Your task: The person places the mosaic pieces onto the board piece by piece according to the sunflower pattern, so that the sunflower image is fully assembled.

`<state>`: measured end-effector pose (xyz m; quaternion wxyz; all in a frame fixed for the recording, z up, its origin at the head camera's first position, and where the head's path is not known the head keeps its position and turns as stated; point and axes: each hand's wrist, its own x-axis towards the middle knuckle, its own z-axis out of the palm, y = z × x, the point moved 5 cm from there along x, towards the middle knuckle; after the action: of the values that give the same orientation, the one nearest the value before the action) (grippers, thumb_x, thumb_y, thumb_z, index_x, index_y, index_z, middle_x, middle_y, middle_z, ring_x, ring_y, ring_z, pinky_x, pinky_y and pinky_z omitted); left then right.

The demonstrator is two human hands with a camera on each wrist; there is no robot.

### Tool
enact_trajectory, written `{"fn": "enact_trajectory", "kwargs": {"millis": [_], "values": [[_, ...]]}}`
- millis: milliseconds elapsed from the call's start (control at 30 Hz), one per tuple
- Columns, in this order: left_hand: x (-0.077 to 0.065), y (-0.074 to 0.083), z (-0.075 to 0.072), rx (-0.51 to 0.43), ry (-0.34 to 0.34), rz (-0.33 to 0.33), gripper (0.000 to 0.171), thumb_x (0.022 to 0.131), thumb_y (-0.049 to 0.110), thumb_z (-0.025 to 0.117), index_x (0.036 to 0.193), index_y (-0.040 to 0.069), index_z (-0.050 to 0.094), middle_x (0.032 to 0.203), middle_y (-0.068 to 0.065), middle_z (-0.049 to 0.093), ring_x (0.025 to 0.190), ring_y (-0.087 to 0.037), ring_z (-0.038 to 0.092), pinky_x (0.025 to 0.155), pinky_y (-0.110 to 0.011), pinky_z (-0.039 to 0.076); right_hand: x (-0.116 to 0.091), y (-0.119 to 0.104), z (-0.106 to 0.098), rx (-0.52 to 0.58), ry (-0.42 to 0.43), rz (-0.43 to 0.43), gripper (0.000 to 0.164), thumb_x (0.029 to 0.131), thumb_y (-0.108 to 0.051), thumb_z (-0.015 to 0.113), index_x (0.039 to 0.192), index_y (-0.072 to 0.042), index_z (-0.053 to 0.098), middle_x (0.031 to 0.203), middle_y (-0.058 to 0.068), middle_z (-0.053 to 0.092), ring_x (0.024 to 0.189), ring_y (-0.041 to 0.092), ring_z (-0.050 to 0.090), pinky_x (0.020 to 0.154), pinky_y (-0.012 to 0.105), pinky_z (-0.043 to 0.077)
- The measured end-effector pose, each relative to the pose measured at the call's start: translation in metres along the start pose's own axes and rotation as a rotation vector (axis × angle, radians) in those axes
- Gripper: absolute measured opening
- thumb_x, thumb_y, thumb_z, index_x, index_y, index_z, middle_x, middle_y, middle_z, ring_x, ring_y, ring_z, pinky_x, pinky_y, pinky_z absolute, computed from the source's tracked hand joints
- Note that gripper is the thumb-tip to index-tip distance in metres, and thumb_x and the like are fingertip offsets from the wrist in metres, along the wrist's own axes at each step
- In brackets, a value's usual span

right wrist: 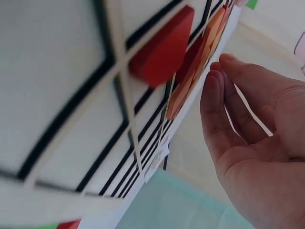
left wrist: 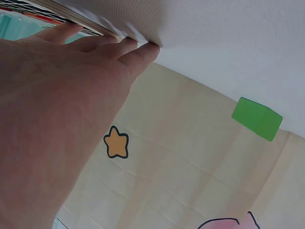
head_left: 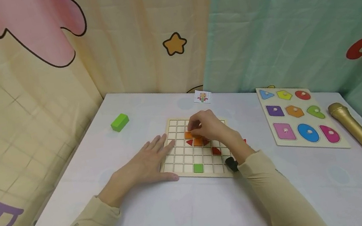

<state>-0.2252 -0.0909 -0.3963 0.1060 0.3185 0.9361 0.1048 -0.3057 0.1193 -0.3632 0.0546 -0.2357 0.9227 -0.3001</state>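
Note:
A wooden grid board (head_left: 178, 160) lies on the table. My left hand (head_left: 147, 161) rests at its left edge with fingers spread and straight; in the left wrist view its fingertips (left wrist: 153, 47) touch the tabletop. Over the upper middle of the board is my right hand (head_left: 206, 126), thumb and fingertips close together beside the orange pieces (head_left: 189, 135). The right wrist view shows that hand (right wrist: 257, 119) just off the board, with no piece visible between its fingertips. Red pieces (head_left: 216, 150) and a green square (head_left: 198, 168) sit in cells. Part of the orange area is hidden by the hand.
A green block (head_left: 120, 122) stands at back left, and a small picture card (head_left: 202, 97) lies behind the board. To the right are a shape puzzle board (head_left: 291, 127) and a gold microphone (head_left: 360, 134). A black object (head_left: 231, 164) is by the right wrist.

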Motion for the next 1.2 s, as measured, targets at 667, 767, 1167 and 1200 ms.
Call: {"fn": "enact_trajectory", "kwargs": {"millis": [667,767,1167,1200], "values": [[0.000,0.001,0.001,-0.002,0.000,0.001,0.114,0.087,0.076,0.068,0.170,0.014,0.021,0.176,-0.021,0.010,0.163,-0.043,0.010,0.130,-0.062,0.017,-0.080,0.086,-0.067,0.000,-0.023,0.256,0.018,0.094,-0.013,0.080,0.110,-0.006,0.078,0.099,0.006,0.076,0.092,0.023,0.066,0.087,0.037,0.060],[0.000,0.001,0.001,-0.004,0.002,-0.001,0.114,0.087,0.076,0.068,0.170,0.014,0.021,0.176,-0.022,0.010,0.163,-0.043,0.011,0.130,-0.062,0.017,-0.088,0.092,-0.067,0.008,-0.060,0.271,0.018,0.093,-0.013,0.082,0.109,-0.005,0.078,0.097,0.006,0.076,0.089,0.021,0.065,0.085,0.034,0.059],[-0.001,0.001,0.000,-0.004,0.015,0.008,0.113,0.087,0.075,0.069,0.170,0.013,0.022,0.176,-0.022,0.011,0.163,-0.044,0.011,0.130,-0.062,0.018,-0.100,0.088,-0.063,-0.017,-0.159,0.369,0.012,0.091,-0.007,0.082,0.102,-0.005,0.078,0.090,0.006,0.073,0.085,0.020,0.064,0.083,0.033,0.060],[-0.001,0.001,0.000,-0.004,0.016,0.009,0.113,0.087,0.075,0.069,0.170,0.013,0.022,0.176,-0.022,0.011,0.163,-0.044,0.011,0.130,-0.062,0.018,-0.100,0.088,-0.063,-0.019,-0.163,0.370,0.012,0.091,-0.008,0.082,0.102,-0.005,0.078,0.090,0.006,0.073,0.085,0.020,0.064,0.083,0.034,0.059]]}}
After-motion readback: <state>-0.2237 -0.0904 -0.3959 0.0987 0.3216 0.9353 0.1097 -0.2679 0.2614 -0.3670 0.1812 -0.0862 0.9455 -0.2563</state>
